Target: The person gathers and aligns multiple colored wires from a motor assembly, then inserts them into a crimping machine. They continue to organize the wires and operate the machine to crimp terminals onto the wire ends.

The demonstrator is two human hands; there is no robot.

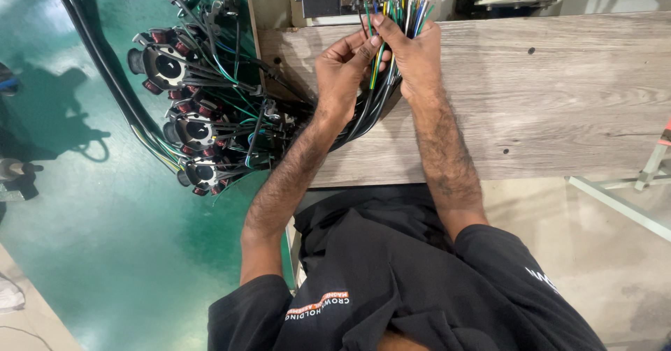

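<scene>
Your left hand (344,68) and right hand (412,54) both pinch shut on wire bundle (398,9), ends fanned above fingers, over desk (545,92).

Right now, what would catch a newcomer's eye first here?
The fan of coloured wires at the top centre, pinched between the left hand and right hand over the grey wooden bench. Then the cluster of round black coil parts with copper windings, hanging off the bench's left edge above the green floor.
</scene>
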